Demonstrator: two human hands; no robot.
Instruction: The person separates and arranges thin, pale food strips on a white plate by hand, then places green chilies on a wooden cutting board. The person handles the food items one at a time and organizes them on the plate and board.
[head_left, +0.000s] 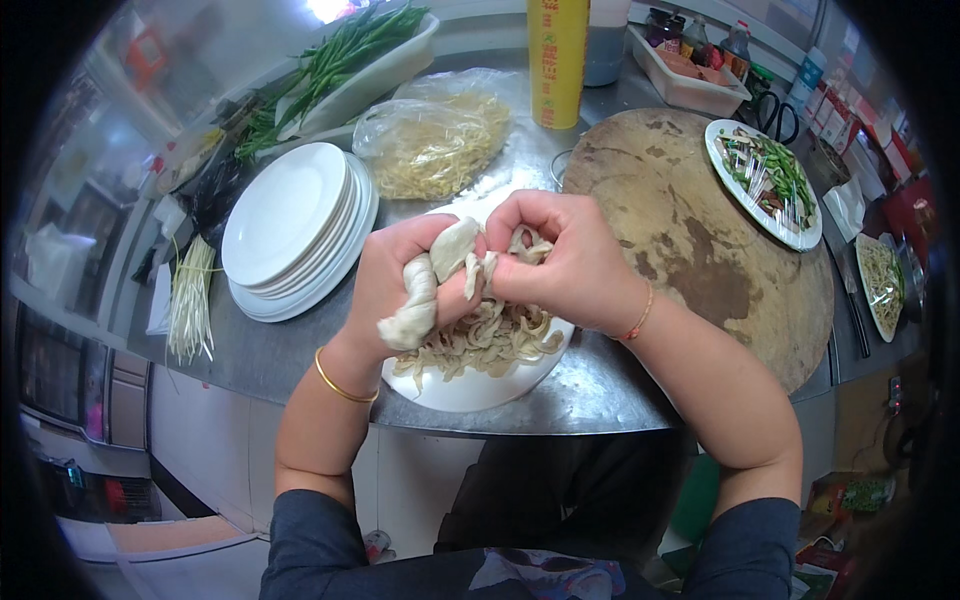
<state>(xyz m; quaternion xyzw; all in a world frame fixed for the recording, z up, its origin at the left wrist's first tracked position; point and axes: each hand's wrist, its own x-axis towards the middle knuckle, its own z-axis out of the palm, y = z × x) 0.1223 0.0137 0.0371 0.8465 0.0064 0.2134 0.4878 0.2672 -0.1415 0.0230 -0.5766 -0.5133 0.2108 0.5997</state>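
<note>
My left hand is closed around a pale, soft piece of food, which looks like an oyster mushroom or tripe; I cannot tell which. Part of it bulges out at the thumb side and part hangs over the wrist side. My right hand pinches thin strips of the same pale food between thumb and fingers, close against the left hand. Below both hands lies a white plate with a heap of torn pale strips on it. The hands hide the plate's upper middle.
Stacked white plates stand at left beside white stems. Behind are bagged noodle-like strands, green vegetables and a yellow roll. At right, a round wooden chopping board bears a wrapped plate of food; a knife lies beyond.
</note>
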